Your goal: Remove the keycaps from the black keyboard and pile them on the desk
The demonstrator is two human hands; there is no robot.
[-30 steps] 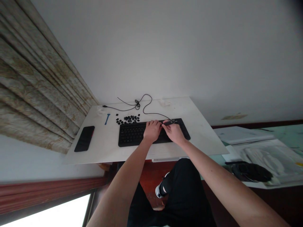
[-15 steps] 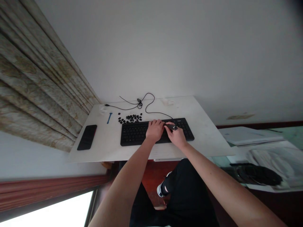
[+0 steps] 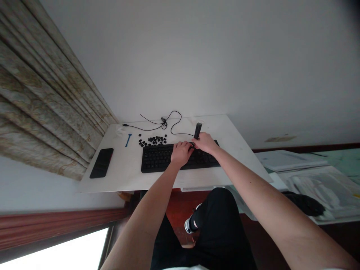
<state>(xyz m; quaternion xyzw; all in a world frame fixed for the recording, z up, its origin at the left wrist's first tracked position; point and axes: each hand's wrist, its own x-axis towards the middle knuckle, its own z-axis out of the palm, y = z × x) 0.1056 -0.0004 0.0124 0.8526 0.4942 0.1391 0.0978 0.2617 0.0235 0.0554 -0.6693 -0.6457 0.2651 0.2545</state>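
A black keyboard lies on the white desk under both my hands. My left hand rests on its middle, fingers stretched over the upper keys, with the fingertips close to my right hand. My right hand is closed around a black-handled tool, which stands nearly upright above the keyboard's back edge. The tool's lower end is between my two hands, and my fingers partly hide it. Behind the keyboard's left half several loose black keycaps are scattered. The keyboard's right end is partly hidden by my right hand and forearm.
A tied black cable runs along the back of the desk. To the left lie a blue tool and a black phone. A patterned curtain hangs at the left. Plastic-wrapped items lie at the right.
The black tool has swung from lying low over the keys to nearly upright. My right hand has turned and moved slightly up and left with it. My left hand stays about in place.
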